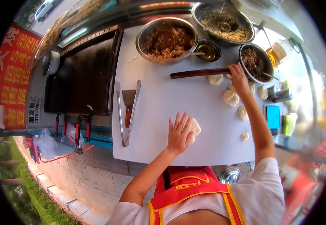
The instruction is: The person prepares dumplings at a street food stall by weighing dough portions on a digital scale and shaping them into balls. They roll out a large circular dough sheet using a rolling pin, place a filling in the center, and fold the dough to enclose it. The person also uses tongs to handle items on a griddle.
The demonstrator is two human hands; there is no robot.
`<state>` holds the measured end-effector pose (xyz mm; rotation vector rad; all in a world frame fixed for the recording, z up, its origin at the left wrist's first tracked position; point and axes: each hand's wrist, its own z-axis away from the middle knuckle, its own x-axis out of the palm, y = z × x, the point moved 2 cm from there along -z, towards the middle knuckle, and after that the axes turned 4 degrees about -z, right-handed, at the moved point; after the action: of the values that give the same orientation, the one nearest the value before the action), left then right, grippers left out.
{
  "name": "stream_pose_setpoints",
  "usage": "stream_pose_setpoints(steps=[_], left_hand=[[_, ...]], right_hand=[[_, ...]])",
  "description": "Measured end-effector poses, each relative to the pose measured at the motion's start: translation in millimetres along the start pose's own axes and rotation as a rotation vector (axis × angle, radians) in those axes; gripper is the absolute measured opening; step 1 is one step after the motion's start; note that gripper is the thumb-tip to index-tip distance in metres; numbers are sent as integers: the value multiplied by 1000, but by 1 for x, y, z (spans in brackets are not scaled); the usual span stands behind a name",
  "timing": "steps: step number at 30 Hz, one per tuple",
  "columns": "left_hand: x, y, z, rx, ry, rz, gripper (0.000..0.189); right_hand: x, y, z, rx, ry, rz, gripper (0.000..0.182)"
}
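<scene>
My left hand (180, 133), fingers spread, rests against a flattened piece of dough (195, 127) near the front of the white work table (157, 112). At the upper right, my right hand (238, 77) is on the right end of a dark wooden rolling pin (198, 73), which points left across the table. Several dough pieces lie around and below that hand, among them a lump under the pin (215, 79), a larger one (231, 98), one to the right (263, 92), and a small ball (245, 136).
Along the far side stand steel bowls of filling (139, 42), (251, 33), (270, 62) and a small bowl of oil (209, 52). Metal tongs (120, 112) and a scraper (129, 98) lie left, beside a black griddle (78, 81). An oil bottle (277, 53) and shakers (283, 95) stand right.
</scene>
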<state>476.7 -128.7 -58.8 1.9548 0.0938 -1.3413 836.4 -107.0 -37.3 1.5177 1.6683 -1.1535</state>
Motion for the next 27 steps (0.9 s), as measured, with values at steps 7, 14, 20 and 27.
stream_pose_setpoints(steps=[7, 14, 20, 27], left_hand=[[-52, -8, -2, -95, 119, -255, 54], [4, -48, 24, -174, -147, -336, 62], [0, -66, -57, -57, -65, -369, 61], [-6, -28, 80, -71, -231, -270, 65]], right_hand=[[-77, -129, 83, 127, -301, -252, 34], [-26, -189, 138, 192, -454, -37, 52], [33, -188, 96, 368, -361, -126, 70], [-13, -268, 191, 391, -535, -148, 88]])
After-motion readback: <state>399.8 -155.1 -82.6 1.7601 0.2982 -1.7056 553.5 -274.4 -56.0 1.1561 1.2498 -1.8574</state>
